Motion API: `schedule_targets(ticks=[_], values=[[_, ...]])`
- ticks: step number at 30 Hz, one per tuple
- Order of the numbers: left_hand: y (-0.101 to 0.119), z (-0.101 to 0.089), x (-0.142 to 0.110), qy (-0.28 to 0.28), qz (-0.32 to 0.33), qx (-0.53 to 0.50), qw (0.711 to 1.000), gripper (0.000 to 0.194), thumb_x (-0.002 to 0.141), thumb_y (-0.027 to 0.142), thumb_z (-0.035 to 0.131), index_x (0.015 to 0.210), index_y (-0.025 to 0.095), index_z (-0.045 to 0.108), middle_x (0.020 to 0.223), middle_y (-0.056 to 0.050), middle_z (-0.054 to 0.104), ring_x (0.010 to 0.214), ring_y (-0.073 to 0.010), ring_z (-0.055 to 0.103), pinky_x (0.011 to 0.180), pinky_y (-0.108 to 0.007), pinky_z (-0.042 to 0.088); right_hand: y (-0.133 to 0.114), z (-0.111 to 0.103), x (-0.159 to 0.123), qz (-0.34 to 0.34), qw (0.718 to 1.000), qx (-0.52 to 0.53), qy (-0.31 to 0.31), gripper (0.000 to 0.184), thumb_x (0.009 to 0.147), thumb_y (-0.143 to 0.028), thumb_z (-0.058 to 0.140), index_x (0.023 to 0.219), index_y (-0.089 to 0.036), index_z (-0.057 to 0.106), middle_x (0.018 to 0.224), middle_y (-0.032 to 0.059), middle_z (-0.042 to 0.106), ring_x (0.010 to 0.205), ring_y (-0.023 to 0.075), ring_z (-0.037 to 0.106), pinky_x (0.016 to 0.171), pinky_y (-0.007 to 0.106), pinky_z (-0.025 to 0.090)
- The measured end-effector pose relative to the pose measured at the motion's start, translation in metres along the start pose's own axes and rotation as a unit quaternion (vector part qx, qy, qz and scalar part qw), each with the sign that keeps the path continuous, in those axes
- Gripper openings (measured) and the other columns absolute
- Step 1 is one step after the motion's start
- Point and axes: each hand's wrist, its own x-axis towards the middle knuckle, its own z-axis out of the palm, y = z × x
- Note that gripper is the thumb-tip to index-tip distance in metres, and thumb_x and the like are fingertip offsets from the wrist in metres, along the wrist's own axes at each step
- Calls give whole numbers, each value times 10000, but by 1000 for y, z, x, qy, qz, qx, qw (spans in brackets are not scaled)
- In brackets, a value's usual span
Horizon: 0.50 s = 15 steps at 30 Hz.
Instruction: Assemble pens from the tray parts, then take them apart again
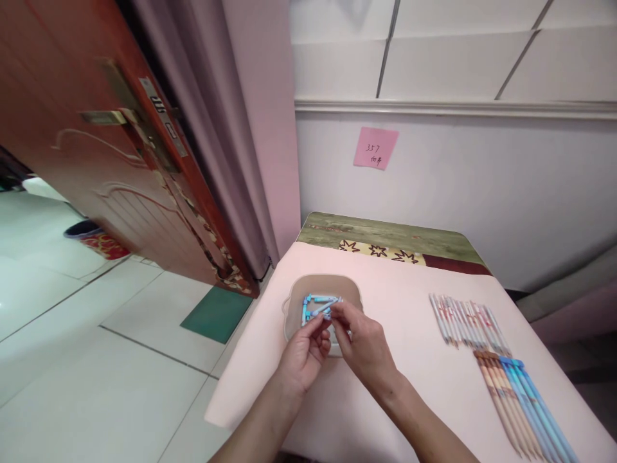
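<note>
A beige plastic box (294, 302) stands on the pink-covered table, with several short blue pen caps (321, 298) inside it. My left hand (306, 354) is over the near part of the box, thumb and fingertips pinched together. From the right, my right hand (361, 334) meets it, its fingertips also closed. Between the two sets of fingertips is a small bluish piece that looks like a pen cap (327, 315), mostly covered by the fingers.
To the right lies a row of pale pens with red marks (465, 320). Closer to me are brown pens (506, 405) and blue pens (535, 402) side by side. A pink note (376, 148) is on the wall. A wooden door (120, 161) stands at left.
</note>
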Motion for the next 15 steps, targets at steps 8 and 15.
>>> schedule_targets(ticks=[8, 15], values=[[-2, -2, 0, -7, -15, 1, 1000, 85, 875, 105, 570, 862, 77, 650, 608, -32, 667, 407, -51, 542, 383, -125, 437, 3, 2, -3, -18, 993, -111, 34, 194, 903, -192, 516, 1042, -228, 647, 926, 17, 742, 804, 145, 688, 704, 203, 447], [-2, -2, 2, -2, -23, -1, 1000, 74, 864, 101, 580, 812, 89, 632, 566, -11, 622, 404, -52, 529, 368, -125, 419, 1, 1, 3, 10, 996, -82, 23, 159, 871, -255, 581, 1006, -238, 662, 884, 3, 734, 745, 131, 677, 672, 203, 454]])
